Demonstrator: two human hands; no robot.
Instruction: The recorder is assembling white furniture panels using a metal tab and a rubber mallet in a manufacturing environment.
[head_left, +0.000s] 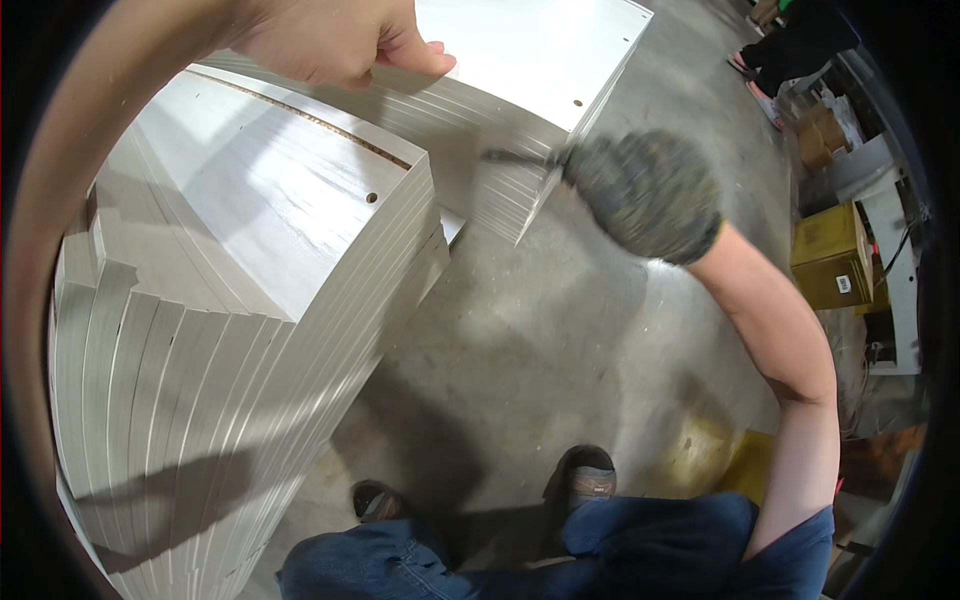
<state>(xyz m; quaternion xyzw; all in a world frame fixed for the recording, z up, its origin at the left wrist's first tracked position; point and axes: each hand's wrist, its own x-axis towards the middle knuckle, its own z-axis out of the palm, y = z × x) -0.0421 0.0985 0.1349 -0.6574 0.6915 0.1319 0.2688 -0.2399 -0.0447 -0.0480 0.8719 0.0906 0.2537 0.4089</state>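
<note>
At the top, my bare left hand [325, 40] is closed, fingers curled, over the near edge of the far stack of white panels [520, 55]. A fingertip touches that edge; whatever lies inside the curl is hidden. My right hand [650, 195], in a dark mottled glove and smeared by motion, is closed on a thin dark rod-like tool [520, 157]. The tool points left across the side of the far stack near its corner; its exact kind is too blurred to tell. Nearer on the left stands another stack of white panels [270, 190], its top one grooved, with a round hole.
Grey concrete floor [500, 350] lies between the stacks and my shoes [590, 480]. Along the right side are a yellow box [830, 255], brown cartons [820, 135] and a white panel-like piece [900, 270]. Another person's legs [800, 50] show at the upper right.
</note>
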